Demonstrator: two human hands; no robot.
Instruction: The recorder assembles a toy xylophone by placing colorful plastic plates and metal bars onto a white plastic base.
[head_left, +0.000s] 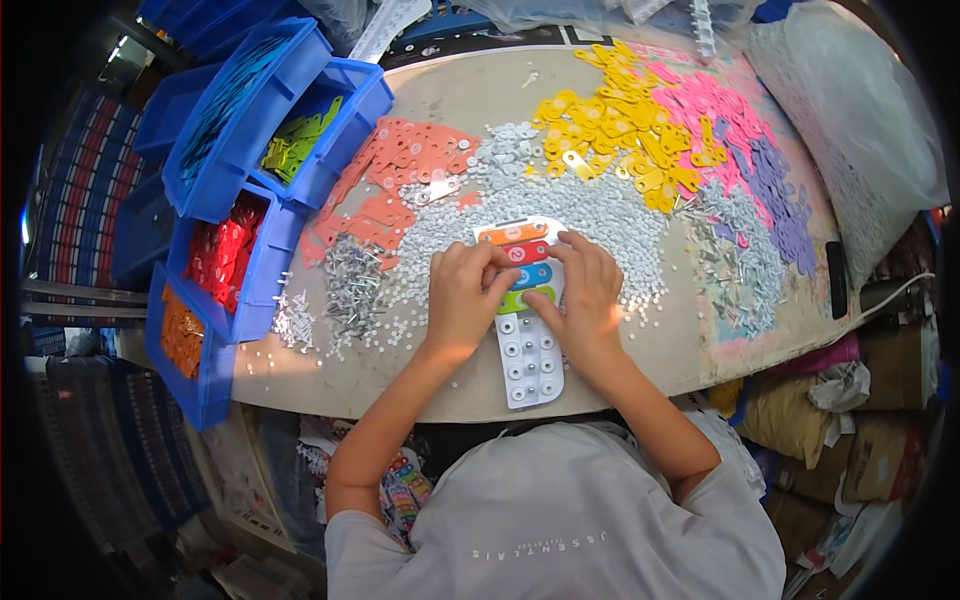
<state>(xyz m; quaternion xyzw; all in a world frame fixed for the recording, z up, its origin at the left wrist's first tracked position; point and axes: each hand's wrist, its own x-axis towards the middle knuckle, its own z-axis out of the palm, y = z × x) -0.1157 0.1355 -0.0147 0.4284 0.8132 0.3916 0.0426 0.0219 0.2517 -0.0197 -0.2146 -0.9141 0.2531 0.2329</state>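
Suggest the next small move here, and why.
Probably press the green, round-ended strip flat with the right hand: its thumb lies over the strip's right end, the left hand is close by, and the white plastic board's lower rows carry no coloured strips.

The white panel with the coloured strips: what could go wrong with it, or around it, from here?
1. The white panel lies close to the near edge of the table, so a push toward the body might slide it off.
2. Loose white caps lie close beside the right hand, so a sideways sweep could scatter them.
3. The yellow pieces and pink pieces meet, so colours could mix.
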